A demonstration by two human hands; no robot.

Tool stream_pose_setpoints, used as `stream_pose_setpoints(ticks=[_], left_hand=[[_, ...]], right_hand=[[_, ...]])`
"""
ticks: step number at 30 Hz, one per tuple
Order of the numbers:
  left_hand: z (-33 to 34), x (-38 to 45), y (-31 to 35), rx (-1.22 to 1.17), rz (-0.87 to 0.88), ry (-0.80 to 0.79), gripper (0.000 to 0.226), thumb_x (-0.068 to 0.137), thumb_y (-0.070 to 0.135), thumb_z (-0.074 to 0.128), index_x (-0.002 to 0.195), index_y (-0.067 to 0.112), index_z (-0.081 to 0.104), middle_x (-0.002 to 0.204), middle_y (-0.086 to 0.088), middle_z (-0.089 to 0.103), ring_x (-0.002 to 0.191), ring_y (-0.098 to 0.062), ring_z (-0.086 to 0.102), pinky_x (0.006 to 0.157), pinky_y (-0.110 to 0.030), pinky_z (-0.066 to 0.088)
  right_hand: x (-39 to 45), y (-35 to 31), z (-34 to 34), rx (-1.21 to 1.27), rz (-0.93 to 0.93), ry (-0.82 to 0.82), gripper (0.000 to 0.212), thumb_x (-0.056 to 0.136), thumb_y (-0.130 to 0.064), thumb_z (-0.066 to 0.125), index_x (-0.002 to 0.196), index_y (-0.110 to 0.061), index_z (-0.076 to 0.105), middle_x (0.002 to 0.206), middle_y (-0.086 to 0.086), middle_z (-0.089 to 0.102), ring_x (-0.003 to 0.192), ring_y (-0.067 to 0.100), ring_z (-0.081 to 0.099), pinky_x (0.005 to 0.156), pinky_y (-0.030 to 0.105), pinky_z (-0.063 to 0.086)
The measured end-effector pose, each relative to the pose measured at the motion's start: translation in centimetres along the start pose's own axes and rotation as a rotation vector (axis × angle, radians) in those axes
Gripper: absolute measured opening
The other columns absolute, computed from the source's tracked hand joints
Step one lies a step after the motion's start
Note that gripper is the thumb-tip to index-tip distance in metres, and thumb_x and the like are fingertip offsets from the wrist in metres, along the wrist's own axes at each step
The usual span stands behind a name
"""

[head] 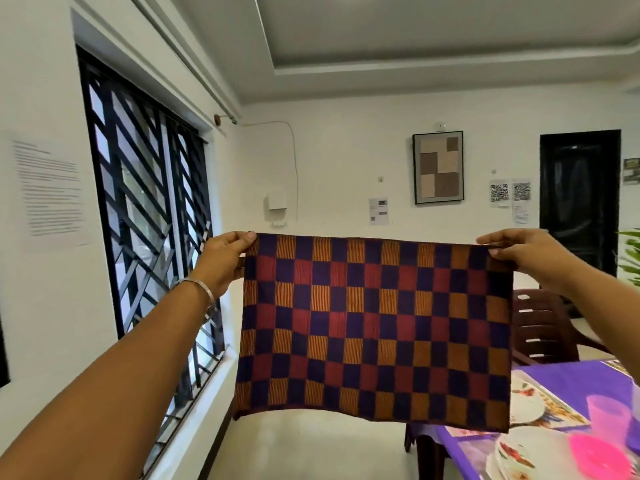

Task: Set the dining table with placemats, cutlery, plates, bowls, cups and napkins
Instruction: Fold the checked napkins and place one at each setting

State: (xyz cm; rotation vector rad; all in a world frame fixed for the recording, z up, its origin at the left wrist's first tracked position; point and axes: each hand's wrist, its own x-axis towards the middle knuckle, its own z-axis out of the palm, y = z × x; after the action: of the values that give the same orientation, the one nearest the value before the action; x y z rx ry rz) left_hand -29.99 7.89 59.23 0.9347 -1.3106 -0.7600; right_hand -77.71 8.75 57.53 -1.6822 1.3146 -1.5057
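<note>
A checked cloth [375, 327] in purple, orange and red hangs spread flat in the air in front of me. My left hand [227, 258] pinches its top left corner and my right hand [519, 251] pinches its top right corner. Low at the right, the dining table [585, 379] has a purple cover. On it lie a patterned placemat [561, 415], white floral plates [526, 403] and a second stack of plates [530, 455]. Pink plastic cups [606, 417] and a pink bowl [599, 457] stand at the near right.
A dark brown chair [540, 327] stands behind the table. A barred window [149, 216] fills the left wall. On the far wall hang a framed picture [438, 167] and paper notices, beside a dark doorway [580, 199]. A green plant [632, 254] shows at the right edge.
</note>
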Motion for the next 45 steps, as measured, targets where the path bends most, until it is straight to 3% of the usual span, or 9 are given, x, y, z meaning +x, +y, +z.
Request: stream_pose_setpoints(ticks=[3,6,9,13,17,20,23,27,45], left_hand=[[-1.1,-1.3,0.2,-0.142,0.017,-0.153,0.029,0.093,0.027,0.057,0.110,0.006,0.066,0.100,-0.009,0.070,0.093,-0.027,0.065,0.075,-0.034,0.058],[-2.6,-3.1,1.4,-0.377,-0.006,-0.480,0.021,0.081,0.028,0.066,0.091,0.012,0.074,0.087,-0.007,0.073,0.082,-0.020,0.071,0.075,-0.034,0.059],[-0.9,-4.1,3.4,-0.241,0.034,-0.708,0.028,0.068,0.033,0.083,0.086,0.014,0.073,0.081,-0.004,0.072,0.076,-0.015,0.070,0.070,-0.029,0.058],[3.6,-4.2,4.4,0.110,0.129,-0.667,0.037,0.070,0.043,0.079,0.097,0.020,0.071,0.092,-0.004,0.069,0.088,-0.016,0.066,0.078,-0.032,0.055],[7.6,-5.2,3.4,0.182,0.208,-0.645,0.028,0.081,0.038,0.069,0.101,0.019,0.071,0.103,-0.005,0.069,0.099,-0.021,0.065,0.087,-0.042,0.053],[10.1,-6.2,2.8,0.226,0.254,-0.614,0.024,0.078,0.041,0.071,0.095,0.024,0.073,0.121,0.006,0.065,0.112,-0.016,0.061,0.093,-0.041,0.051],[11.3,-7.1,2.6,0.233,0.280,-0.635,0.020,0.083,0.033,0.066,0.094,0.017,0.071,0.119,0.008,0.065,0.109,-0.012,0.062,0.093,-0.035,0.051],[11.4,-7.8,2.8,0.218,0.275,-0.673,0.020,0.086,0.030,0.061,0.095,0.014,0.069,0.092,0.003,0.070,0.093,-0.012,0.065,0.086,-0.031,0.053],[12.2,-8.2,1.1,-0.138,0.168,-0.487,0.019,0.077,0.016,0.070,0.095,0.017,0.073,0.092,-0.006,0.073,0.090,-0.020,0.069,0.076,-0.031,0.056]], right_hand=[[-0.9,-0.7,-0.3,0.040,0.043,-0.144,0.037,0.091,0.013,0.037,0.096,-0.007,0.068,0.098,0.015,0.068,0.093,0.027,0.063,0.079,0.034,0.057],[-2.0,-1.2,-1.0,0.124,0.120,-0.326,0.036,0.077,0.013,0.036,0.071,-0.004,0.068,0.078,0.016,0.063,0.072,0.024,0.059,0.068,0.033,0.049],[-1.3,-1.8,-0.1,-0.083,-0.007,-0.248,0.037,0.080,0.016,0.035,0.063,-0.005,0.061,0.075,0.015,0.061,0.077,0.026,0.056,0.076,0.036,0.047],[-0.7,-3.6,3.5,-0.231,-0.284,-0.091,0.038,0.082,0.019,0.047,0.063,-0.010,0.063,0.107,0.013,0.058,0.103,0.020,0.054,0.078,0.010,0.046],[-1.7,-6.1,6.5,-0.271,-0.384,-0.316,0.047,0.085,0.010,0.056,0.062,-0.027,0.072,0.122,0.003,0.055,0.116,0.016,0.052,0.092,0.030,0.047],[-3.3,-8.0,8.7,-0.262,-0.406,-0.525,0.047,0.087,0.008,0.055,0.066,-0.029,0.074,0.122,0.000,0.057,0.118,0.014,0.052,0.091,0.032,0.051],[-4.5,-9.2,9.8,-0.230,-0.439,-0.620,0.036,0.088,0.004,0.057,0.070,-0.023,0.074,0.119,-0.001,0.057,0.116,0.012,0.054,0.092,0.032,0.052],[-5.3,-9.7,10.3,-0.165,-0.413,-0.640,0.033,0.087,0.007,0.058,0.070,-0.017,0.072,0.112,0.000,0.062,0.110,0.013,0.058,0.093,0.031,0.051],[-6.1,-9.1,10.3,-0.157,-0.381,-0.630,0.031,0.089,0.007,0.054,0.071,-0.014,0.069,0.108,0.005,0.056,0.104,0.016,0.058,0.090,0.030,0.050]])
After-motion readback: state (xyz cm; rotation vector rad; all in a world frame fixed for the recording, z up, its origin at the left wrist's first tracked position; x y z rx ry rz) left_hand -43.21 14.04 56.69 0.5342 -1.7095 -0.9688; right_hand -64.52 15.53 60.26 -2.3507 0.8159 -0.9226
